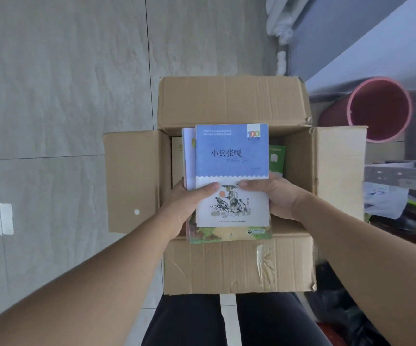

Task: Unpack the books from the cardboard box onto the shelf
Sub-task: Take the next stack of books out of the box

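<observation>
Both left hand [185, 204] and right hand [278, 196] grip a book stack [231, 156] over the cardboard box [226, 101], thumbs on top. I see a green book [276, 158] inside; fingers hidden.

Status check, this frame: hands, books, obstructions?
Left hand and right hand grip a stack of books over the open cardboard box. Green book lies inside. Nothing in the way.

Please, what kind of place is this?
Probably a plain indoor room, perhaps a home or storage corner. It has a grey tiled floor, white pipes along the wall, and a pink bin and metal shelf at the right. The left hand and right hand hold books above a cardboard box.
</observation>
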A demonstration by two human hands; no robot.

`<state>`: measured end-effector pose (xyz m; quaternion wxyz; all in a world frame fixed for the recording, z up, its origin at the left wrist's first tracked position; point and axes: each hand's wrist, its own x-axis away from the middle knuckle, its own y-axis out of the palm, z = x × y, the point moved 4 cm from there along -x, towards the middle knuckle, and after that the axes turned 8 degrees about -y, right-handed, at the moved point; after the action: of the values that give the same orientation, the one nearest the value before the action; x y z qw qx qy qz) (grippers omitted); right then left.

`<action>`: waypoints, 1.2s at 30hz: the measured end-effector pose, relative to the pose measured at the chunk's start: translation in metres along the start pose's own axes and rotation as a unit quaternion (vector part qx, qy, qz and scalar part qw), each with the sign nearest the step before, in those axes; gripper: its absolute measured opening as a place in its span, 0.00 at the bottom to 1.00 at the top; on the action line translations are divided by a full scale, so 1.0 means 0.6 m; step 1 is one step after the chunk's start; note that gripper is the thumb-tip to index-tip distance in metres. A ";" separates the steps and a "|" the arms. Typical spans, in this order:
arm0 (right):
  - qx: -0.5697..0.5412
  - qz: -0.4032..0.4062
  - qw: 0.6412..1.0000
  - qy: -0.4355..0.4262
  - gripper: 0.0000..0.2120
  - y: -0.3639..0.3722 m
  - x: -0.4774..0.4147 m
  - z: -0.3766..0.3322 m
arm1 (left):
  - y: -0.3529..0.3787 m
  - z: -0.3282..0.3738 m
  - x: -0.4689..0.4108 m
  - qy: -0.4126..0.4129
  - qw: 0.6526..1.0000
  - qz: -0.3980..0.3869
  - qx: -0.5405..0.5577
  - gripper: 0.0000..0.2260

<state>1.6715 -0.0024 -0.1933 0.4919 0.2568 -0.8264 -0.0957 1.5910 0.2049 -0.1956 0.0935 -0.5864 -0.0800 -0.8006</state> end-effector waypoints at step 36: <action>0.073 0.330 0.741 -0.579 0.30 0.241 1.050 -0.295 | 0.342 0.307 0.990 0.508 0.742 -0.319 -0.299 0.17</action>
<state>1.5343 -0.1898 0.4354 -0.1013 -0.1021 -0.9896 0.0034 1.6360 0.0161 0.4299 -0.3206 -0.0310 0.0409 -0.9458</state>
